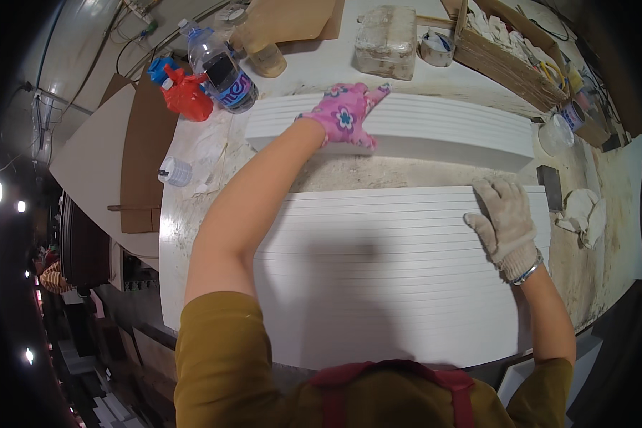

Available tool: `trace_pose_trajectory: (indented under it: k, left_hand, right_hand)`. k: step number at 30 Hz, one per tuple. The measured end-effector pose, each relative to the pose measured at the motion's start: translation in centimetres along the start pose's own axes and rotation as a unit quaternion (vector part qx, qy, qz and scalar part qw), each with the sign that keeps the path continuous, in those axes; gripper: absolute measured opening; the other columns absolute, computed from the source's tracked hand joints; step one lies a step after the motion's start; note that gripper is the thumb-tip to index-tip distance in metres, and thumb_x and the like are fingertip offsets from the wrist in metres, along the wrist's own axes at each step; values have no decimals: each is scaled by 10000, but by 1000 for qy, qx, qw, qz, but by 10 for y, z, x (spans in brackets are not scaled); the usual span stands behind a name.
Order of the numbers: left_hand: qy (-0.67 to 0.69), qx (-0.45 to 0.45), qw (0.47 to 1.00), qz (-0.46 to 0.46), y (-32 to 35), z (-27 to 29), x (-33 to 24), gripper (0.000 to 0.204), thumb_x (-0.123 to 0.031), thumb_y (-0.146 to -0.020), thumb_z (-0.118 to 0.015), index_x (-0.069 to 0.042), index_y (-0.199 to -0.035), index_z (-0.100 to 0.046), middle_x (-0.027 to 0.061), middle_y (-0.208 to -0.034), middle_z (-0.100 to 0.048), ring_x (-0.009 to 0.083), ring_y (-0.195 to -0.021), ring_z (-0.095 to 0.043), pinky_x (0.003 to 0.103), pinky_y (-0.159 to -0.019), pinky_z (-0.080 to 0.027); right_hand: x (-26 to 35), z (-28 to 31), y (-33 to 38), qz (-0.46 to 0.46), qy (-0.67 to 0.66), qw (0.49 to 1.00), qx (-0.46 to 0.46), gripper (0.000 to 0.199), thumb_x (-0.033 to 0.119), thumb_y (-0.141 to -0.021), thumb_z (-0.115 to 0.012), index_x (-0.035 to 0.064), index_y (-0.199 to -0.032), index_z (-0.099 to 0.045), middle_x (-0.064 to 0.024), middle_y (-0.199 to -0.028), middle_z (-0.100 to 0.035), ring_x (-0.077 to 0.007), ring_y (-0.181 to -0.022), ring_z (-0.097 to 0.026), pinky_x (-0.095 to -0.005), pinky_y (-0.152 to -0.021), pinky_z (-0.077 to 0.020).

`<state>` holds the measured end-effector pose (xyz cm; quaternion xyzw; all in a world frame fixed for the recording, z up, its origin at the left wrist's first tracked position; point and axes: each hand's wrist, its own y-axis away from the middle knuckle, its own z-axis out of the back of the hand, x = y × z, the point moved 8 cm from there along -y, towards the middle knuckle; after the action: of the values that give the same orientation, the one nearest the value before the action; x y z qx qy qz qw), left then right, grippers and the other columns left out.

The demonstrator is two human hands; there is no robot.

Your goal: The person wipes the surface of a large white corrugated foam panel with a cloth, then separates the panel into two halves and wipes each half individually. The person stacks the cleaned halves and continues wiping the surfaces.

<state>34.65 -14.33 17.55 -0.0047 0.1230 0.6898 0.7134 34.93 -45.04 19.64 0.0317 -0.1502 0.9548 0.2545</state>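
Note:
Long white strips [378, 285] lie side by side in a broad block in front of me, with thin dark lines between them. A second, narrower row of white strips [442, 128] stands farther back on the table. My left hand [344, 118], in a pink flowered glove, reaches over the far row and rests across its top, fingers and thumb spread apart. On the right end of the near block lies my right hand [506, 217] in a cream work glove, its fingers stretched out and thumb apart. Neither hand has lifted anything.
At the back left stand a large plastic bottle [221, 68], a red plastic bag [187, 96] and a clear cup [175, 172]. Toward the back are a taped block [386, 43], a tape roll [436, 48] and a cardboard box [503, 60]. A crumpled cloth [583, 216] lies right.

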Motion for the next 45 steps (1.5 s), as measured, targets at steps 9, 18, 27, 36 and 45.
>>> trace_pose_trajectory:
  k: [9,18,27,36,45]
  left_hand:
    - [-56,-43,997,17,-10,-25,25,1109,-473,-730,-823,-83,-1618,-285,242,-1376,-508,426,-1287,-486,490,-1143,-346]
    - [-98,-98,990,27,11,-17,3,1104,-458,-692,-867,-94,-1592,-339,219,-1383,-507,411,-1291,-470,505,-1168,-309]
    - [-108,-147,983,18,42,-18,-21,1089,-509,-716,-848,-109,-1595,-343,216,-1456,-468,410,-1391,-399,539,-1214,-220]
    - [189,-124,961,158,27,13,65,660,-519,-987,-569,-8,-1405,-574,242,-1206,-701,355,-1145,-674,416,-1016,-496]
    - [182,137,866,446,105,-68,266,920,-749,-915,-502,-39,-1499,-451,171,-1229,-683,331,-1014,-679,473,-771,-559]
  right_hand:
    - [-173,-10,-6,-337,-357,868,-76,544,411,-1036,-593,95,-1475,-532,-104,-1405,-586,-206,-1076,-623,-352,-917,-515]
    - [-204,-27,-76,-436,-464,771,-15,635,522,-945,-663,21,-1328,-597,-91,-1274,-644,-196,-1015,-615,-483,-770,-554]
    - [-231,-38,-67,-443,-332,831,47,474,450,-948,-683,18,-1144,-675,-60,-936,-673,-215,-817,-619,-434,-714,-535]
    - [-230,-39,-63,-400,-301,865,32,403,405,-963,-665,6,-927,-714,-98,-741,-624,-244,-701,-591,-413,-689,-512]
    - [-240,-49,-45,-487,-344,803,28,434,506,-908,-705,77,-895,-636,-66,-685,-571,-210,-608,-550,-419,-541,-503]
